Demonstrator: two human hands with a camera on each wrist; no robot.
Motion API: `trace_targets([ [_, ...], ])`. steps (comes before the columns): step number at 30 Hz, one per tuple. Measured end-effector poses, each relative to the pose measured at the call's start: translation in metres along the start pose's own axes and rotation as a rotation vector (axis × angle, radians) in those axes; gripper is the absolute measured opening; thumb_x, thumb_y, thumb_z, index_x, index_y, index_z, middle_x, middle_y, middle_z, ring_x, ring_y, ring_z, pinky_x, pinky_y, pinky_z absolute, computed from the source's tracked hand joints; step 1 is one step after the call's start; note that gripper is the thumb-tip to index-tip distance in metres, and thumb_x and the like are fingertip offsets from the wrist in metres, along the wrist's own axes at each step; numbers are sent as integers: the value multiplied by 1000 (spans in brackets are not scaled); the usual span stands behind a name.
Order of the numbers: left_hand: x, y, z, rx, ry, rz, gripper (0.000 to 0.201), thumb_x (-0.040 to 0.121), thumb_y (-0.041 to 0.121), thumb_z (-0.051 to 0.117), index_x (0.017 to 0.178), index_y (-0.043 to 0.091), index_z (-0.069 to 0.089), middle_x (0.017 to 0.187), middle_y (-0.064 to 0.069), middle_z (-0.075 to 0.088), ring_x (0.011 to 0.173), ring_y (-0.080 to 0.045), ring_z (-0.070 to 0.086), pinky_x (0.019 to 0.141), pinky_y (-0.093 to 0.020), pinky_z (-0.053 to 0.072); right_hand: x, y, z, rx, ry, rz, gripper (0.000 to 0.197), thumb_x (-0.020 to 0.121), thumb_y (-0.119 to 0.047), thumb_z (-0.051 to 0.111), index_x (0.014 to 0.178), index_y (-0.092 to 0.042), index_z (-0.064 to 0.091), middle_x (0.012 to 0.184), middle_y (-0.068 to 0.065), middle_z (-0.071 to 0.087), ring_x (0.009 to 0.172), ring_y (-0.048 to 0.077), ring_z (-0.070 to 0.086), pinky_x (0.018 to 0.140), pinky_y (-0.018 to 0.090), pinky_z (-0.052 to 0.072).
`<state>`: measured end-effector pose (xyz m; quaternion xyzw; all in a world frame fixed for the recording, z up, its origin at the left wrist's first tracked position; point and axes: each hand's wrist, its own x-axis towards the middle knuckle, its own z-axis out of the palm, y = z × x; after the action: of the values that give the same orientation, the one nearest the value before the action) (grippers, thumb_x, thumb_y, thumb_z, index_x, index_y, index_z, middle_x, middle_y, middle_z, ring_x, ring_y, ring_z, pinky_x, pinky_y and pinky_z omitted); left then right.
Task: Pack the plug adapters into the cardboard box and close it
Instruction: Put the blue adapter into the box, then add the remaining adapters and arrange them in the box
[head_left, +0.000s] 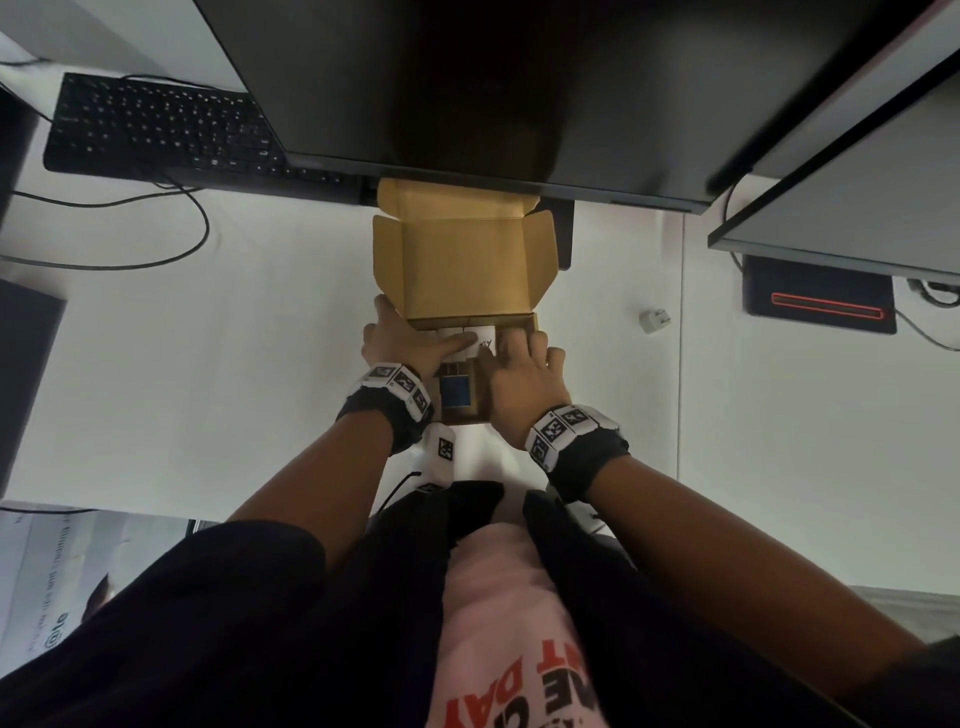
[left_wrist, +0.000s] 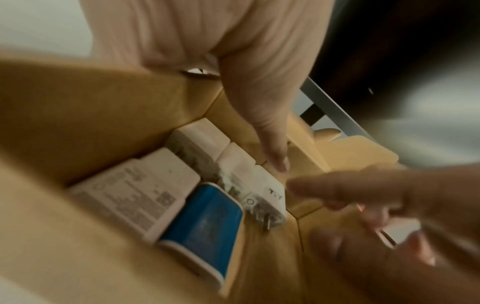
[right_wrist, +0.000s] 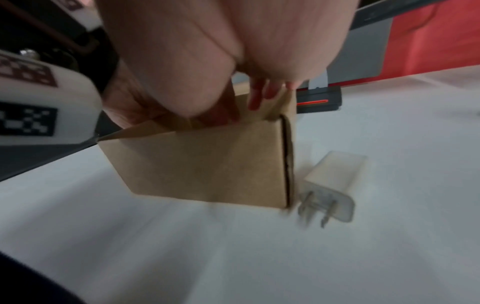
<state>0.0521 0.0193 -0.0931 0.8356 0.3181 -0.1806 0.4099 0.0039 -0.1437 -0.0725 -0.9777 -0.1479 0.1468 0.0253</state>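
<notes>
The brown cardboard box (head_left: 462, 265) stands open on the white desk, its lid tilted up toward the monitor. Several white plug adapters (left_wrist: 140, 189) and a blue-faced adapter (head_left: 456, 391) lie packed along its left side. My left hand (head_left: 415, 338) straddles the box's left wall, with its straight thumb (left_wrist: 272, 144) reaching in beside the far white adapters. My right hand (head_left: 519, 353) reaches over the right wall (right_wrist: 202, 164), its fingers extended toward those adapters and holding nothing that I can see. One loose white adapter (head_left: 653, 319) lies on the desk to the right of the box.
A large monitor (head_left: 467, 78) overhangs the box lid. A black keyboard (head_left: 156, 124) and its cable (head_left: 156, 249) lie at the back left. A second screen (head_left: 857, 182) and a black device with a red stripe (head_left: 821, 301) stand at the right.
</notes>
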Motion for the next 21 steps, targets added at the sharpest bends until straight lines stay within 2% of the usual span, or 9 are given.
trace_targets([
  [2,-6,4,3,8,26,-31,109,46,64,94,130,26,35,127,-10,56,124,-36,55,101,-52,51,0,12,-4,107,100,36,44,79,-28,58,122,-19,59,112,12,44,101,35,39,82,43,34],
  [4,-10,5,5,2,28,-55,108,50,59,96,131,25,33,129,-11,52,125,-37,54,100,-54,50,4,33,-5,239,261,184,39,76,-17,58,115,-17,63,109,14,48,99,37,43,78,41,35],
  [6,-12,5,6,10,26,-53,112,51,57,97,134,24,30,132,-11,50,127,-38,53,102,-56,50,8,61,-8,322,340,369,37,78,-10,59,114,-15,64,115,19,50,104,42,45,80,48,43],
  [7,-13,5,7,16,27,-53,114,51,57,97,136,25,29,133,-11,49,127,-39,53,104,-58,50,9,75,-11,305,301,455,39,79,-9,59,117,-16,62,122,19,47,110,43,44,85,52,45],
  [9,-12,5,8,26,32,-53,116,52,55,97,139,26,26,134,-12,48,127,-41,54,104,-60,50,10,103,-14,211,142,579,51,80,-7,58,129,-20,55,139,18,36,120,43,37,94,52,43],
  [11,-13,5,8,38,31,-47,114,54,52,98,138,27,25,133,-13,49,127,-41,54,104,-59,50,9,127,-12,133,9,611,60,78,-3,57,134,-25,49,149,15,25,123,44,34,98,51,42],
  [14,-13,4,9,40,32,-50,109,55,51,98,134,28,26,130,-12,51,125,-41,56,102,-58,51,8,147,-4,82,-59,587,56,78,-2,59,131,-18,55,146,13,31,121,43,36,96,51,46],
  [17,-11,4,9,42,30,-53,108,55,51,98,133,27,28,129,-12,53,124,-40,56,103,-57,51,8,152,0,111,-34,611,47,79,0,58,126,-10,59,138,14,39,115,42,40,88,45,51],
  [21,-9,3,9,34,28,-56,111,53,52,98,137,27,30,131,-12,54,124,-39,57,104,-57,51,5,149,6,222,-42,621,43,82,1,65,123,-7,60,129,16,38,105,38,51,87,40,52],
])
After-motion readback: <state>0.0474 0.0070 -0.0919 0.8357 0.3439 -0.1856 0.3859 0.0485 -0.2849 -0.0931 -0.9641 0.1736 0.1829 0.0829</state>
